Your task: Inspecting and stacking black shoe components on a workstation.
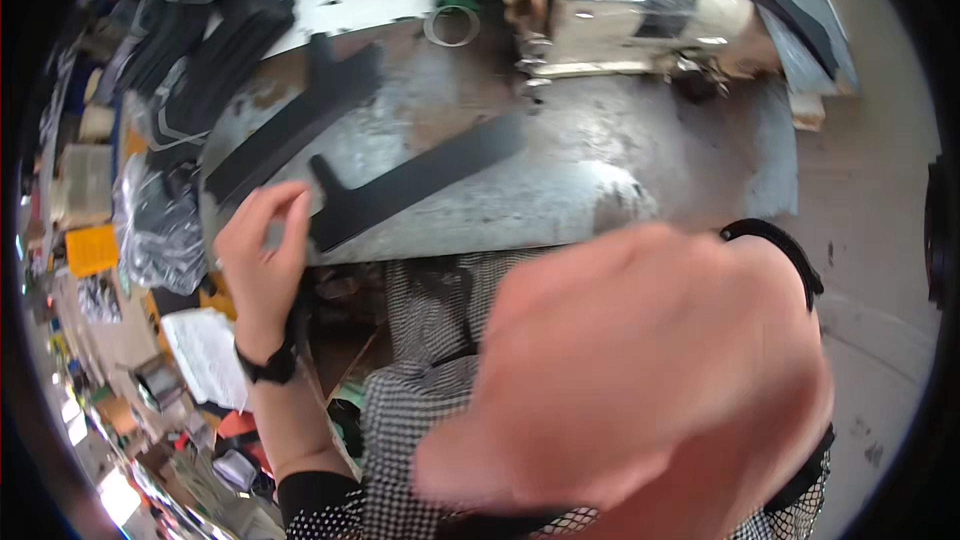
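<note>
Clearly we had our left hand (262,250) pinching the near end of a long black strip (405,188) on the worn metal table (600,190), before the sewing machine (620,5). It looked thin, light, floppy. Our blurred right hand (650,380) seemed loosely curled, empty.
</note>
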Demonstrator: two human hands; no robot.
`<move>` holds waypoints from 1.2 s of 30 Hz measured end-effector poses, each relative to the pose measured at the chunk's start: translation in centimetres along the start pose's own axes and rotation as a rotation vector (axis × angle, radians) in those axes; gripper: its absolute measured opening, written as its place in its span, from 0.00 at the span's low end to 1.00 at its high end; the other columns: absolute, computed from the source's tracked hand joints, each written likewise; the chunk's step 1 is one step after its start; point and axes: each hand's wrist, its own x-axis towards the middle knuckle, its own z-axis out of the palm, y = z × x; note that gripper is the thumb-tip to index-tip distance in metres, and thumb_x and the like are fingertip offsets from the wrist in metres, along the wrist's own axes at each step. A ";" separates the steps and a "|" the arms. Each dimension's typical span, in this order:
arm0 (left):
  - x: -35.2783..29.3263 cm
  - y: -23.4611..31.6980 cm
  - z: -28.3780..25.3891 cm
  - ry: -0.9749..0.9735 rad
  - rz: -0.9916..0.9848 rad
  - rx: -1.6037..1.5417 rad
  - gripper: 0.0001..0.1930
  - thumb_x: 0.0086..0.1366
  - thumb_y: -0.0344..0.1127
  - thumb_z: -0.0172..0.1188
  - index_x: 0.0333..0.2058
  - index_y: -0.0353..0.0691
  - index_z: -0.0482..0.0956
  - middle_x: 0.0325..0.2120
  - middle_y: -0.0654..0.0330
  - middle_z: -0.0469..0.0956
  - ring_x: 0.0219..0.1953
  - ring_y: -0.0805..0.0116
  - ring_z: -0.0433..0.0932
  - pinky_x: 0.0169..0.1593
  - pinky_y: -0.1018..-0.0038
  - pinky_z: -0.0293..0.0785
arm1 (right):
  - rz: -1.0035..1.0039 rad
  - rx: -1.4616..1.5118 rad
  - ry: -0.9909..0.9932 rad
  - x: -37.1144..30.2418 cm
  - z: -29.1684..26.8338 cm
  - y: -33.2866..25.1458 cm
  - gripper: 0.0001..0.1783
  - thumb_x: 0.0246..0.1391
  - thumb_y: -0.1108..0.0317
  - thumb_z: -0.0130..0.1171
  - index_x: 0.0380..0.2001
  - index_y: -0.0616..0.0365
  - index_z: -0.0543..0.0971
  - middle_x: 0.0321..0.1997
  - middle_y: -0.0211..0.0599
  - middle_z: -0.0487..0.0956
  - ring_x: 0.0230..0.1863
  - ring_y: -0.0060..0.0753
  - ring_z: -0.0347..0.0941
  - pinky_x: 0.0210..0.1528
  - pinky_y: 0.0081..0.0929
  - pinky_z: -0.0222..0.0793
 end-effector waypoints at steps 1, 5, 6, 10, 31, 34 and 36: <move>-0.6 -0.3 -0.1 -0.002 -0.013 0.015 0.05 0.60 0.23 0.62 0.36 0.33 0.82 0.28 0.56 0.81 0.29 0.69 0.79 0.37 0.78 0.74 | 0.004 -0.003 -0.003 -0.1 -0.2 -0.1 0.16 0.47 0.74 0.68 0.42 0.63 0.83 0.34 0.41 0.80 0.32 0.34 0.79 0.34 0.29 0.75; -2.3 -1.0 -0.3 -0.069 -0.086 0.037 0.07 0.58 0.25 0.65 0.36 0.33 0.81 0.31 0.56 0.80 0.33 0.66 0.79 0.40 0.75 0.74 | 0.062 -0.049 0.001 -0.5 -1.5 -0.3 0.19 0.44 0.73 0.69 0.43 0.63 0.83 0.36 0.41 0.80 0.33 0.35 0.79 0.34 0.29 0.75; -2.5 -1.2 -0.2 -0.080 -0.080 0.045 0.09 0.57 0.26 0.67 0.37 0.34 0.81 0.32 0.55 0.80 0.35 0.65 0.79 0.41 0.74 0.74 | 0.084 -0.061 0.002 -0.5 -1.8 -0.4 0.19 0.44 0.73 0.70 0.43 0.63 0.83 0.36 0.41 0.80 0.33 0.36 0.78 0.35 0.29 0.75; -3.1 -1.6 0.1 -0.102 -0.082 0.097 0.24 0.49 0.34 0.75 0.44 0.34 0.78 0.41 0.53 0.78 0.45 0.55 0.77 0.49 0.66 0.72 | 0.180 -0.142 0.021 -0.3 -3.4 -0.4 0.22 0.41 0.72 0.71 0.44 0.63 0.82 0.37 0.41 0.80 0.34 0.37 0.78 0.36 0.30 0.75; -2.3 -2.2 1.3 -0.367 -0.005 0.269 0.24 0.45 0.35 0.72 0.41 0.32 0.76 0.39 0.52 0.74 0.44 0.52 0.74 0.49 0.61 0.75 | 0.459 -0.905 -0.420 -0.1 9.2 13.6 0.21 0.36 0.64 0.71 0.36 0.61 0.77 0.40 0.38 0.74 0.45 0.39 0.71 0.49 0.33 0.69; -2.2 -2.1 1.5 -0.404 -0.049 0.303 0.24 0.43 0.35 0.72 0.39 0.32 0.76 0.38 0.50 0.74 0.44 0.51 0.75 0.48 0.60 0.75 | 0.452 -0.893 -0.437 -0.1 9.1 13.7 0.20 0.36 0.64 0.71 0.34 0.60 0.78 0.39 0.37 0.74 0.45 0.39 0.71 0.49 0.33 0.69; -2.2 -2.0 1.7 -0.386 -0.052 0.289 0.25 0.41 0.36 0.74 0.37 0.32 0.75 0.36 0.50 0.73 0.41 0.49 0.75 0.45 0.59 0.74 | 0.444 -0.874 -0.446 0.0 8.9 13.7 0.18 0.37 0.64 0.70 0.33 0.60 0.79 0.38 0.38 0.75 0.45 0.39 0.72 0.49 0.33 0.70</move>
